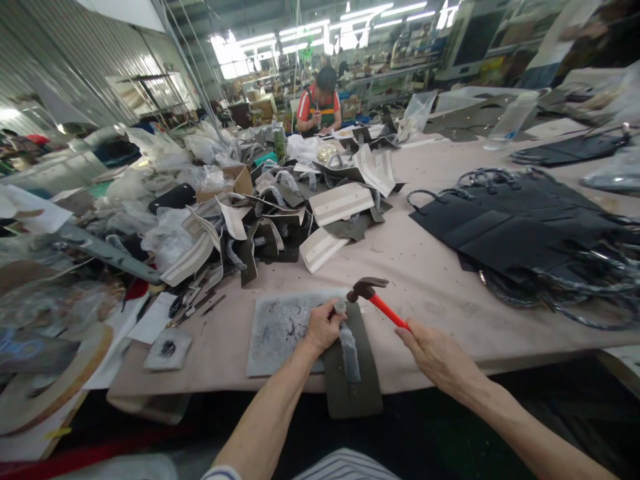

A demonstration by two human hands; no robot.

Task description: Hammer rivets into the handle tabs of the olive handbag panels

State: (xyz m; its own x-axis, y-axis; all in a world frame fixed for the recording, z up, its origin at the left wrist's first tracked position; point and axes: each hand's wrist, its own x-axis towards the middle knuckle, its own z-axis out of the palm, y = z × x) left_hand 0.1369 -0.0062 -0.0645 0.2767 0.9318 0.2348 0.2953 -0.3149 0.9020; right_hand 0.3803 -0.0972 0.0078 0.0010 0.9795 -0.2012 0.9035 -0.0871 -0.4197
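Observation:
My right hand (425,343) is wrapped round the red handle of a claw hammer (367,289). The hammer's head is just right of my left hand (324,325), which is closed round an upright metal punch (341,306) with a round top. Beneath the punch lies a dark olive panel (357,400) with a plastic-wrapped strap (350,353) on it. The panel covers part of a worn grey slab (277,333) and overhangs the table's front edge. My fingers hide the punch's lower end.
A heap of similar panels (340,203) lies beyond the slab. Black bag pieces with braided handles (515,227) are piled at the right. Scissors (187,303) and a small bag of dark bits (168,348) lie left. Across the table sits a co-worker (320,107).

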